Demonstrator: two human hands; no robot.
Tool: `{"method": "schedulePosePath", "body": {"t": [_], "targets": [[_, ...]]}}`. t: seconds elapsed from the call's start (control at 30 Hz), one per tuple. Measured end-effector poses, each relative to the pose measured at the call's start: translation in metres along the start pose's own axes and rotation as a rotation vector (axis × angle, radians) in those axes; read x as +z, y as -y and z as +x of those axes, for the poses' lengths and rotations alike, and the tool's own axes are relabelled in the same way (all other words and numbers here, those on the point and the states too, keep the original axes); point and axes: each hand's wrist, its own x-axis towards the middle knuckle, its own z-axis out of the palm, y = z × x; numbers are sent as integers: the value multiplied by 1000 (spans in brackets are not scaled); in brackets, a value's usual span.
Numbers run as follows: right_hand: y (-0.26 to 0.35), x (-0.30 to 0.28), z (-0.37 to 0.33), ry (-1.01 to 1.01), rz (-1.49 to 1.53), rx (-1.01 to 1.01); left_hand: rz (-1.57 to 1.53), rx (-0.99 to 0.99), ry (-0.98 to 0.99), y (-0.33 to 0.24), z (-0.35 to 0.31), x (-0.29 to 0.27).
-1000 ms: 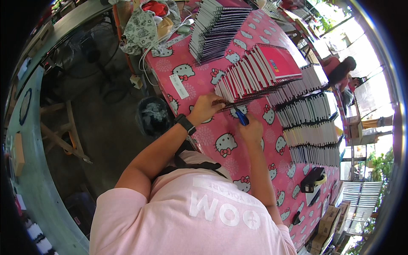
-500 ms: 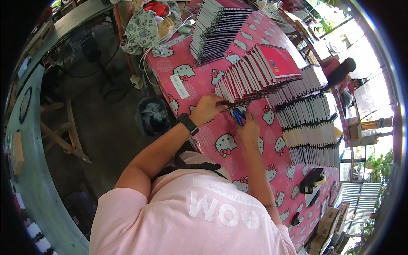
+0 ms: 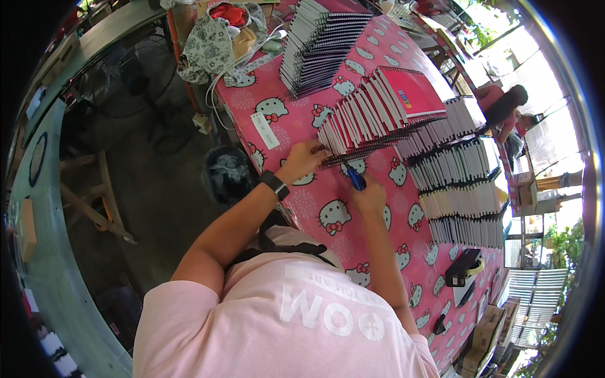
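Note:
A slanted pile of spiral-bound notebooks (image 3: 362,118) with a pinkish-red cover on top lies on the pink patterned tablecloth (image 3: 307,205). At its near edge, dark wire binding coils (image 3: 350,155) stick out. My left hand (image 3: 304,159), with a dark watch on the wrist, pinches the left end of the nearest coil. In my right hand (image 3: 370,196) is a pair of blue-handled pliers (image 3: 357,179). Their dark tip points at this coil, just right of my left fingers. Whether the jaws grip the wire is too small to tell.
More spiral notebooks (image 3: 321,47) are piled at the far end, and several rows (image 3: 463,189) stand along the right. A patterned cloth bag (image 3: 211,47) and white cord sit at the far left corner. Beside the table is a black plastic-covered stool (image 3: 228,173). People (image 3: 504,107) are beyond the right edge.
The pliers' handles, spread apart before, are now squeezed together, and the tool has turned slightly. My left hand has shifted a little to the left along the coil.

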Motion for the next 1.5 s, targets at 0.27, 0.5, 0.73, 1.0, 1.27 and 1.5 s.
{"method": "schedulePosePath", "body": {"t": [0.27,0.5,0.73,1.0,1.27,1.5], "targets": [[-5,12,2,-140,-48,-156,15,142,23,2,1,10],[4,-2,2,136,-36,78,6,18,15,-15,-7,0],[-3,10,0,-85,-106,-123,-31,109,18,14,0,9],[10,-1,4,211,-59,95,-74,5,10,18,3,7],[-1,9,2,8,-107,-101,-27,27,50,16,0,7],[9,1,6,238,-122,140,67,176,-34,26,4,9]]}}
